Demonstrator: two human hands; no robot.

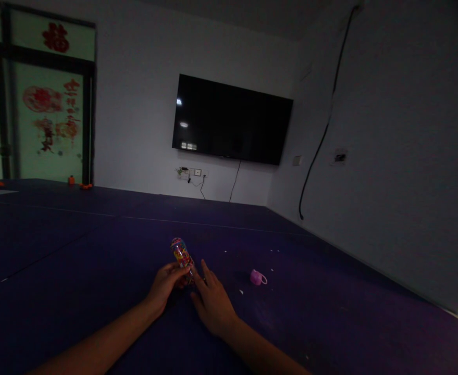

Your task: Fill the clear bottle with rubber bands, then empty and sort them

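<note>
A clear bottle (pixel 181 252) full of small colourful bits, which look like rubber bands, lies tilted above the purple tabletop. My left hand (pixel 168 285) is closed around its lower side, thumb on top. My right hand (pixel 213 302) is at the bottle's near end with its fingers stretched out and apart. Its fingertips are at or against that end; whether they touch the bits inside is hidden. To the right of my right hand, a pink cap (pixel 256 277) with a loop handle rests on the table.
The purple table (pixel 291 312) spreads toward the walls, with several white scraps near the cap. Small orange objects (pixel 85 186) sit at the far left edge. A black cable (pixel 314 161) hangs down the right wall, and a television (pixel 232 120) is mounted ahead.
</note>
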